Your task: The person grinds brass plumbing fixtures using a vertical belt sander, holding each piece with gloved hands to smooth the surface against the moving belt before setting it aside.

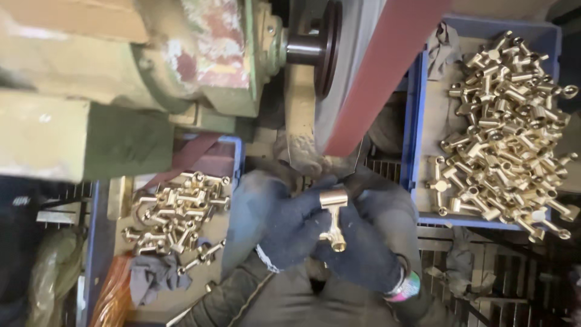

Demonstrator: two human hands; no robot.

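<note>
Both my hands wear dark blue gloves and meet at the middle of the view. Between them they hold one brass T-shaped fitting (333,218), its crossbar up and its stem pointing down. My left hand (284,224) grips it from the left. My right hand (369,242) grips it from the right. The fitting sits just below the lower end of a reddish-brown sanding belt (387,66) that runs diagonally up to the right.
A blue crate (423,121) at right is piled with several brass fittings (508,127). A second blue crate (97,242) at left holds more brass fittings (175,218) and grey rags. A worn green motor housing (151,66) fills the upper left. Metal grating lies below.
</note>
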